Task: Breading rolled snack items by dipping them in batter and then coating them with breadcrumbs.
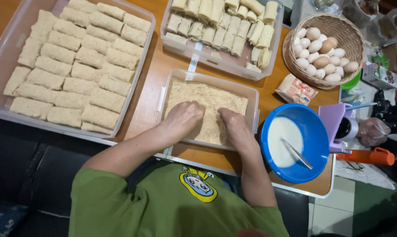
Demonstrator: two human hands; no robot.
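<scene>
1. Two hands are pressing down side by side inside a clear plastic tray of breadcrumbs [207, 98], which is sitting on the wooden surface [151, 87] right in front of the person
2. Left hand [184, 119] is lying palm down with fingers curled into the crumbs; whatever it is gripping is hidden under it, so I cannot tell if it is holding anything
3. Right hand [234, 125] is lying just beside it, fingers likewise bent into the crumbs, its grasp hidden too
4. Crumbed rolls [71, 66] are lying in neat rows in a large clear tray at the far left
5. Uncoated pale rolls [220, 24] are filling another clear container just beyond the crumb tray
6. A blue bowl [315, 131] of white batter is standing near the right hand, with a metal utensil [296, 153] leaning in it
7. A wicker basket [334, 24] of eggs is sitting beyond the bowl, and a small packet [296, 89] is lying between them
</scene>
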